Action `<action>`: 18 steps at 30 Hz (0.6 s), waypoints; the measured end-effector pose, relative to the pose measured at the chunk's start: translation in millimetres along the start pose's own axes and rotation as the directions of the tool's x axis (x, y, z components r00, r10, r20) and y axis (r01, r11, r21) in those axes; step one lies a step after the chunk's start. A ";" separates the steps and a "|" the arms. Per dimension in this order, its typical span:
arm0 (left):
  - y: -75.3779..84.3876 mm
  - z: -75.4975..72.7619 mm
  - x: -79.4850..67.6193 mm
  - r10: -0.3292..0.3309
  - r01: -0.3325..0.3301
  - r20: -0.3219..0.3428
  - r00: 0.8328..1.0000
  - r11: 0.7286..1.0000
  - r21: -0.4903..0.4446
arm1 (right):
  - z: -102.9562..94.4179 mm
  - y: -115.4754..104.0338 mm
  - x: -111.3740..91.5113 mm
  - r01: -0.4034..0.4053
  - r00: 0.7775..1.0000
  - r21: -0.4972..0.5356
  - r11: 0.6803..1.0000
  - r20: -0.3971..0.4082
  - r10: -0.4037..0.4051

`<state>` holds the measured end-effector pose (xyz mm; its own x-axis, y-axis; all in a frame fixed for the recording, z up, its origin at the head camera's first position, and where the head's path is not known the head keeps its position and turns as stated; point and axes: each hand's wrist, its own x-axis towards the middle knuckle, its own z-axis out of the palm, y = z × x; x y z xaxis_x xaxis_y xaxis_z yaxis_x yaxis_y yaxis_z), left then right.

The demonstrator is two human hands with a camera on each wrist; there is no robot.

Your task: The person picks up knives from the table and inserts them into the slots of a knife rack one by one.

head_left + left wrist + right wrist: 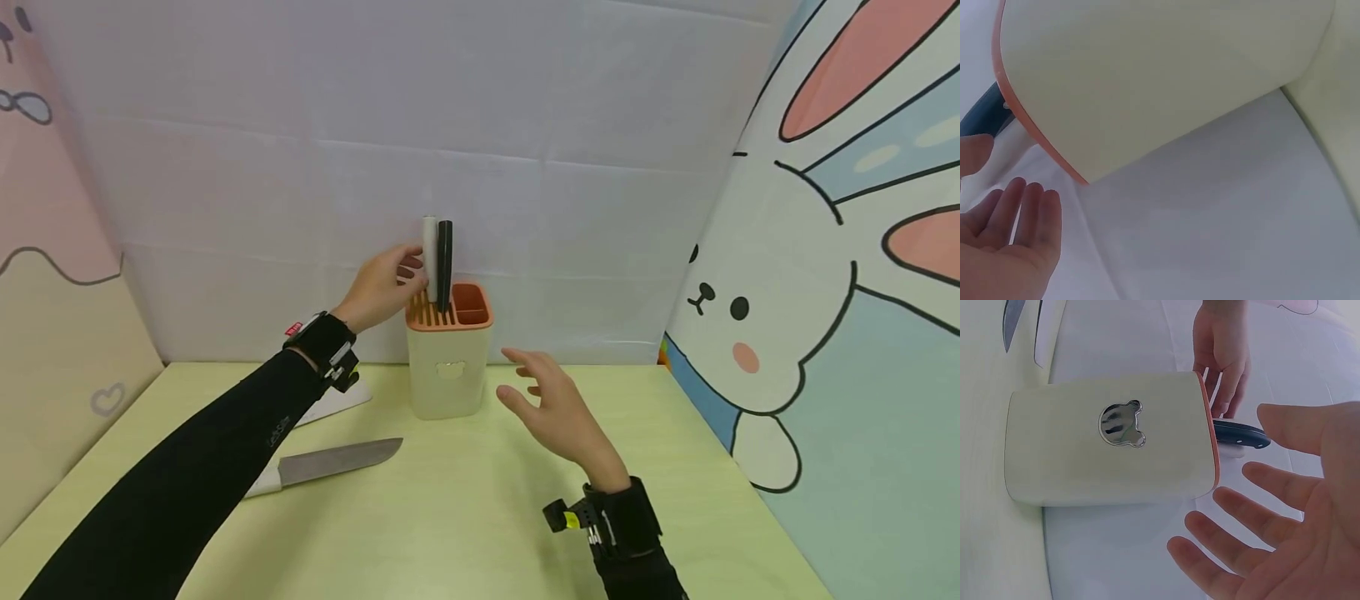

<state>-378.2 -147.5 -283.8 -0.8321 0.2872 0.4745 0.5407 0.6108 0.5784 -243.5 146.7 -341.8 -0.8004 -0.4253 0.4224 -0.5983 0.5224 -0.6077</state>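
1. The white handle (430, 260) stands nearly upright in the slotted knife block (448, 379), beside the dark handle (445, 262).
2. Our left hand (381, 287), fingers loosely extended, grips nothing; whether it touches the white handle, we cannot tell.
3. Our right hand (558, 412), spread and empty, could steady the block while we guide handles straight.

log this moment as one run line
left hand: beside slim white handle | right hand: open, empty | cream orange-rimmed holder: white handle, slim black handle | white-handled steel knife: on pale table
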 end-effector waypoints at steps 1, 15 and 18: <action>-0.4 -2.5 -3.1 0.013 -0.013 0.008 1.000 1.000 0.015 | 0.6 0.3 0.0 0.003 1.000 -0.003 1.000 0.002 -0.003; -11.7 -31.9 -53.9 0.106 -0.108 0.030 0.994 0.990 0.087 | -7.7 17.2 -11.8 0.069 0.997 -0.142 0.987 0.040 -0.064; -14.1 -34.3 -68.1 0.109 -0.112 0.034 0.993 0.990 0.091 | -7.4 22.1 -16.5 0.084 0.996 -0.171 0.982 0.047 -0.077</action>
<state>-324.9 -201.0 -301.5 -0.7717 0.3775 0.5119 0.6172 0.6390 0.4591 -243.8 170.7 -357.3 -0.7491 -0.4986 0.4363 -0.6612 0.6033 -0.4459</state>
